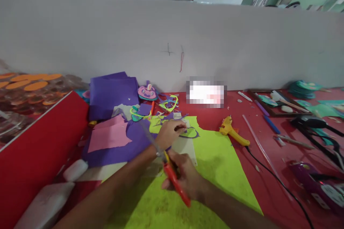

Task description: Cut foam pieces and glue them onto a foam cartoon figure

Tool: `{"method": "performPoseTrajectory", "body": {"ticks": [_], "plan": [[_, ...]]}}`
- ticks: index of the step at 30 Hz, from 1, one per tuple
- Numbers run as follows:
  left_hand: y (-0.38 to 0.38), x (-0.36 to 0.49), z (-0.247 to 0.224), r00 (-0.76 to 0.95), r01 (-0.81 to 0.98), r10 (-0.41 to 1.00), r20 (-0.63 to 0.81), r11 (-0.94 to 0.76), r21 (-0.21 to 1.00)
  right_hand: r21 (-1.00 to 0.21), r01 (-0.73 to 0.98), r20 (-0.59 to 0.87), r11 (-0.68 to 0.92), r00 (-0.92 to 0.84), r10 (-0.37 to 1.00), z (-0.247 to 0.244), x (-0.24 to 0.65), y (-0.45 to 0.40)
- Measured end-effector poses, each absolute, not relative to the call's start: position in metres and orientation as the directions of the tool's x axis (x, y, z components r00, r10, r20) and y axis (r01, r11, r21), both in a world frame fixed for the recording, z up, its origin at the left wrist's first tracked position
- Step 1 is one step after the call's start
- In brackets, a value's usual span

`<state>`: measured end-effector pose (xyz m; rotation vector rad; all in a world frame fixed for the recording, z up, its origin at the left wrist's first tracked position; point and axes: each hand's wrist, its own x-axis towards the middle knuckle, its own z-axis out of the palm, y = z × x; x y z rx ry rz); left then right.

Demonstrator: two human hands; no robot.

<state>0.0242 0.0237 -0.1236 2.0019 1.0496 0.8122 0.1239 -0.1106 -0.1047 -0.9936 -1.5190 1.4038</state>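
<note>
Right hand (185, 177) clamped on red scissors (176, 182); left hand (169, 132) pinches purple cutout (190, 133) at lime sheet's (215, 157) edge.

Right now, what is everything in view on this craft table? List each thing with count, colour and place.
Table: one, red, under everything.
Lime sheet: one, yellow-green, centre, under the hands.
Purple sheets: a stack, purple, back left.
Pink sheet: one, pink, left of the hands.
Offcuts: several, purple and green, behind the hands.
Glue gun: one, yellow, right of the lime sheet.
Partition: one, grey, behind the table.
Left hand: one, resting on a cut-out shape.
Right hand: one, holding the red pen.
</note>
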Motion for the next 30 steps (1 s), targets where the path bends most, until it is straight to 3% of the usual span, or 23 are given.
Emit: {"method": "performPoseTrajectory", "body": {"ticks": [5, 12, 15, 18, 30], "plan": [[0.023, 0.032, -0.117, 0.496, 0.506, 0.842, 0.212, -0.479, 0.718, -0.994, 0.085, 0.019, 0.065, -0.457, 0.889, -0.106, 0.116, -0.11], [0.026, 0.04, -0.119, 0.56, 0.543, 0.784, 0.266, -0.591, 0.597, -0.998, 0.065, -0.048, -0.023, -0.415, 0.909, -0.101, 0.116, -0.107], [0.028, 0.035, -0.121, 0.414, 0.504, 0.838, 0.356, -0.537, 0.676, -0.999, 0.022, -0.052, -0.047, -0.398, 0.916, -0.102, 0.119, -0.106], [0.029, 0.027, -0.122, 0.276, 0.458, 0.892, 0.358, -0.45, 0.767, -0.999, 0.008, -0.04, -0.04, -0.369, 0.929, -0.102, 0.122, -0.105], [0.039, 0.012, -0.119, 0.565, 0.46, 0.798, 0.21, -0.516, 0.723, -0.997, 0.062, -0.058, -0.042, -0.303, 0.951, -0.102, 0.128, -0.098]]}}
